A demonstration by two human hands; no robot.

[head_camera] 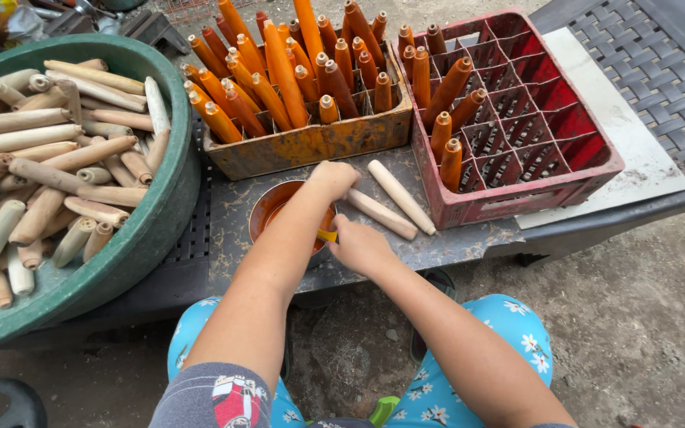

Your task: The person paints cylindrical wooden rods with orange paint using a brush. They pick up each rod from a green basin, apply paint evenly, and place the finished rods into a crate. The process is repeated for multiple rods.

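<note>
The left hand [333, 179] is closed around one end of a bare wooden stick [380, 214] that lies on the grey tabletop [235, 208]. The right hand [360, 247] is closed on a small yellow handle [327, 235] over a round metal bowl [267, 208] of orange paint. A second bare stick [400, 196] lies just beside the first. Behind the bowl, an orange-stained crate [311, 143] is packed with orange painted sticks [279, 75] standing up. The red crate [533, 135] to the right holds only a few painted sticks [447, 95] in its little squares. On the left, a big green tub [140, 230] is full of plain wooden sticks [49, 150].
</note>
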